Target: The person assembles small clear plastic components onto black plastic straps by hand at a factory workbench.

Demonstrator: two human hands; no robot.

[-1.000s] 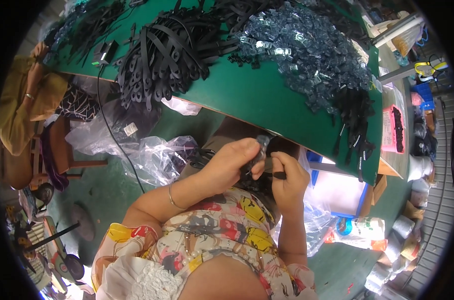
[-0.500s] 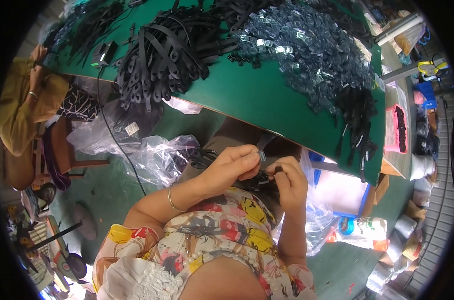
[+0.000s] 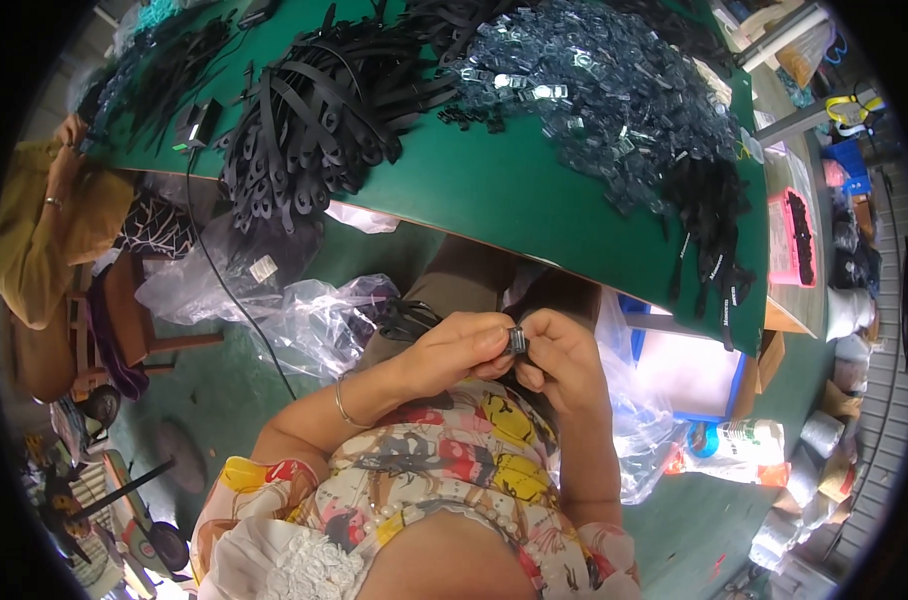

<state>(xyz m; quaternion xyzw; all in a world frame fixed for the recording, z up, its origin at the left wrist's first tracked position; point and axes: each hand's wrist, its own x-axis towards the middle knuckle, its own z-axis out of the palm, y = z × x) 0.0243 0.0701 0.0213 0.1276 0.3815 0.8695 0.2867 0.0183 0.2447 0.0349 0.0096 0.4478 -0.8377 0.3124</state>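
Above my lap, my left hand (image 3: 462,345) pinches a small see-through grey plastic buckle (image 3: 516,341) between thumb and fingertips. Close against it, my right hand (image 3: 566,362) is closed, its fingertips meeting the buckle. A black strap's end showed in those fingers a moment ago; now they mostly hide it. Beyond my hands, on the green table (image 3: 474,190), lies a big heap of similar see-through buckles (image 3: 614,95). To its left spreads a pile of flat black straps (image 3: 309,125) with holed ends.
Black straps with white marks (image 3: 712,225) hang over the table's right edge. A small black box (image 3: 196,125) trails a cable toward the floor. Clear plastic bags (image 3: 324,320) lie below. Another person's arm (image 3: 62,165) rests at the far left. A pink tray (image 3: 792,240) stands at right.
My hands have come together: the black strap end in my right fingers has moved left to the buckle, and my left hand has dropped slightly. The head view has shifted a little.
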